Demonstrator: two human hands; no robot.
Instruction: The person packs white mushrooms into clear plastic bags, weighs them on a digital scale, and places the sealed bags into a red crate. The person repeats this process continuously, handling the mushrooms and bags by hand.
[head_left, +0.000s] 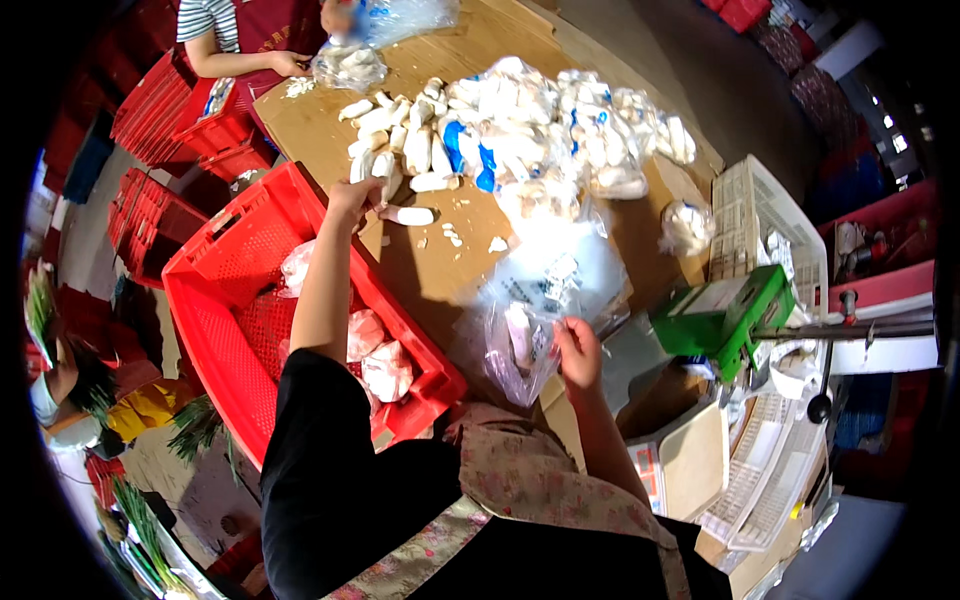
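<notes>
My left hand (356, 201) reaches over the red crate's far rim to the near side of a pile of thick white mushrooms (420, 146), which look like king oyster mushrooms. Its fingers curl against the mushroom ends, and a single mushroom (414, 217) lies right beside them. Whether they grip one is hidden. My right hand (579, 351) pinches the edge of a clear plastic bag (517, 379) between thumb and fingers. One mushroom (518, 334) shows inside that bag. Under it lies a stack of flat printed bags (555, 274), partly washed out by glare.
The red plastic crate (225, 281) at my left holds several filled bags (387, 369). Bagged mushrooms (517, 97) heap on the cardboard-covered table (465, 255). A green bench device (724, 319), a scale (694, 461) and a white basket (765, 199) stand right. A co-worker's hand (291, 64) is across the table.
</notes>
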